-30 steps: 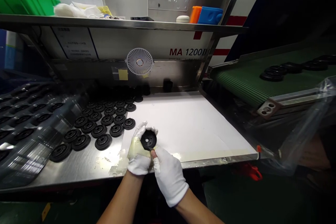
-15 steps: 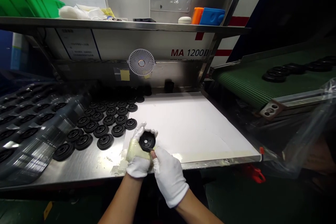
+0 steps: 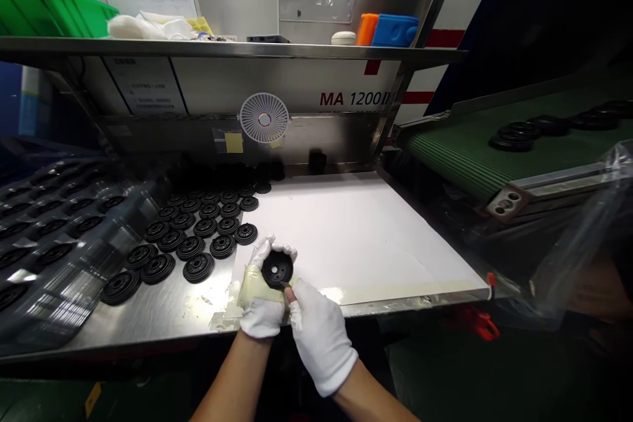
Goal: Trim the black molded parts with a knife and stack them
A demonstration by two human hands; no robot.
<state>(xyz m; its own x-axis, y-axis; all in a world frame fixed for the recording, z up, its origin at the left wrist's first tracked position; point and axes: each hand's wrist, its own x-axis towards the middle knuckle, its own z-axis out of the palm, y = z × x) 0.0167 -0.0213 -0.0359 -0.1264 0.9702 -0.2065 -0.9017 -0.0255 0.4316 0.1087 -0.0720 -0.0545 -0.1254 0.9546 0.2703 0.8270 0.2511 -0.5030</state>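
My left hand [image 3: 260, 293], in a white glove, is closed round a black round ribbed part [image 3: 277, 269] and holds it over the near edge of the white sheet [image 3: 361, 237]. My right hand [image 3: 320, 335], also gloved, is pinched on a small thin tool whose tip touches the lower rim of the part. The tool is too small to name. Several more black round parts [image 3: 198, 234] lie in rows on the steel bench [image 3: 163, 313], just left of my hands.
A clear plastic tray [image 3: 54, 244] holding black parts lies at the left. A green conveyor belt [image 3: 494, 151] with more black parts runs at the right, above a clear plastic bag [image 3: 583, 237]. A small white fan [image 3: 264, 117] stands at the back under a shelf [image 3: 222, 47].
Both hands and the part have stayed almost in place; only the view has shifted slightly.
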